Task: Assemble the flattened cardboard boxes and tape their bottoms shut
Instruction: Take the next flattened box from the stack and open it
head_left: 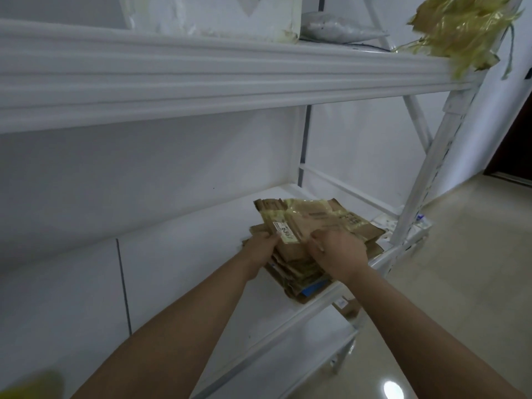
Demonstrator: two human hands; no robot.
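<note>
On shelf (178,283), flattened box (311,223) — pinched between both hands' fingers (269,240)

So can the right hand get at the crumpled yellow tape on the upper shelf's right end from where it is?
Probably yes. The right hand grips the top flattened box on the lower shelf, and nothing blocks the way up past the shelf edge to the yellow tape.

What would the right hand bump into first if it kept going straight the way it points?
The right hand already grips the top flat box, so that comes first. Beyond the box stack, it would probably reach the white back wall, though depth is hard to judge.
</note>
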